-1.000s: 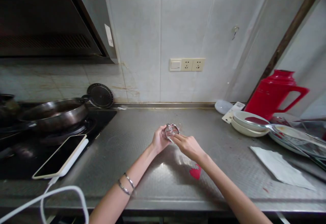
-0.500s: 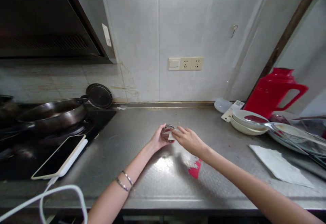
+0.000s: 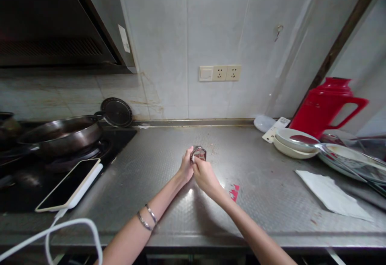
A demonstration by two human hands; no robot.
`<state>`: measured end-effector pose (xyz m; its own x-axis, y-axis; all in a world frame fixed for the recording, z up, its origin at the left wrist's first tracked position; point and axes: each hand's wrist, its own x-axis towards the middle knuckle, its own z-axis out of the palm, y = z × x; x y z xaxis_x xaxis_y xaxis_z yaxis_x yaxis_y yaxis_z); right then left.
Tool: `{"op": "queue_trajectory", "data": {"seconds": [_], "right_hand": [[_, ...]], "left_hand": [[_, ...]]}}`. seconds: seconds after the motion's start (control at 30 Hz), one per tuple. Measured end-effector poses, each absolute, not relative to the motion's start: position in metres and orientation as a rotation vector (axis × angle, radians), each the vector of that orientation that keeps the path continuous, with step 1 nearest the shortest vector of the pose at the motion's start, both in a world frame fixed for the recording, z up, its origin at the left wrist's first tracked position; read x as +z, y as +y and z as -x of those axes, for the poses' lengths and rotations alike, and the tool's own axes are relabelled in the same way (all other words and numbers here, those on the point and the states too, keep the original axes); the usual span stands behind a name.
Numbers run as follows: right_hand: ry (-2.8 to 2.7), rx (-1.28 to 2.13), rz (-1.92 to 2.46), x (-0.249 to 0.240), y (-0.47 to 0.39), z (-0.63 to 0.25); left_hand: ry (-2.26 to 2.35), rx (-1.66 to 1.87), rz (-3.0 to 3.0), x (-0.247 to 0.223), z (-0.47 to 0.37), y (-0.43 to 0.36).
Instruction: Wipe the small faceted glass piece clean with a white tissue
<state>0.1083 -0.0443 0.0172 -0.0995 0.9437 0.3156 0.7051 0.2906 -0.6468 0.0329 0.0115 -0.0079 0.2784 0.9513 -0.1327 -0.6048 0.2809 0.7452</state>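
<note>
One phone (image 3: 68, 185) lay in front of one big pan (image 3: 70, 136). Two bracelets (image 3: 150, 213) ringed the left arm (image 3: 164, 197); the left hand (image 3: 186, 167) gripped one small cup (image 3: 203, 155) over the counter (image 3: 147, 168). The right hand (image 3: 207, 177) had shifted from its right side to its near rim; I couldn't tell whether those fingers pinched anything. Two bowls (image 3: 294, 152) were stacked.

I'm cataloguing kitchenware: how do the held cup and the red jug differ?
The cup is small; the red jug is much larger. The cup looks glassy and greyish, the jug opaque red. The left hand holds the cup; the jug stands untouched, behind the white bowls.
</note>
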Motion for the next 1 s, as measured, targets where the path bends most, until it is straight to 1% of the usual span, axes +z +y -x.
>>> {"op": "queue_trajectory", "data": {"seconds": [0.17,0.23,0.33,0.4,0.5,0.6,0.7,0.8,0.9,1.0], "right_hand": [[-1.228,1.205,1.042,0.025,-0.021,-0.123],[-1.011,1.368,0.927,0.028,-0.018,-0.131],[-0.898,1.450,0.918,0.033,-0.018,-0.148],[-0.903,1.434,0.942,0.035,-0.017,-0.162],[-0.927,1.244,1.000,0.034,-0.012,-0.185],[-1.042,0.901,1.086,0.030,-0.004,-0.201],[-1.269,0.516,1.159,0.027,0.000,-0.203],[-1.495,0.201,1.114,0.029,-0.001,-0.193],[-1.800,0.138,0.936,0.033,-0.003,-0.181],[-2.112,0.308,0.819,0.035,-0.003,-0.173]], "left_hand": [[0.581,1.203,-0.662,-0.005,-0.034,0.013],[0.544,1.184,-0.590,-0.002,-0.032,0.014],[0.533,1.078,-0.508,0.001,-0.025,0.017],[0.534,0.981,-0.486,0.002,-0.018,0.020],[0.500,0.836,-0.489,-0.001,-0.011,0.025],[0.442,0.691,-0.557,-0.003,-0.008,0.027],[0.401,0.572,-0.617,-0.003,-0.007,0.027],[0.429,0.481,-0.601,-0.001,-0.008,0.025],[0.496,0.434,-0.556,-0.002,-0.008,0.024],[0.554,0.411,-0.550,-0.005,-0.009,0.025]]}}
